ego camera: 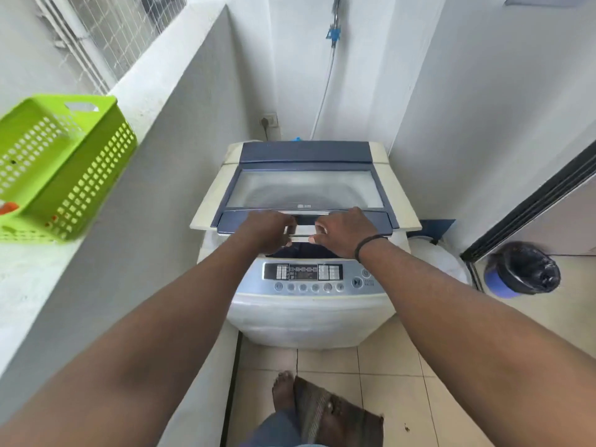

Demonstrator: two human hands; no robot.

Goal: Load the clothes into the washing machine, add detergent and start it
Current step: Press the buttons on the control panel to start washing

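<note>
washing machine (pixel 306 304) lid (pixel 304 188) front edge raised slightly | left hand (pixel 269 232) and right hand (pixel 338 233) both grip lid handle (pixel 304 225), fingers curled | lid probably stiff, hinged, light; glass pane, lift centrally | green basket (pixel 64 162) left of machine

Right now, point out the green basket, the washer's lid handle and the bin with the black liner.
green basket (pixel 80 175): head view, on its perforated side wall.
lid handle (pixel 304 221): head view, on the bar between the two hands.
bin (pixel 496 280): head view, on its blue outer wall.
</note>
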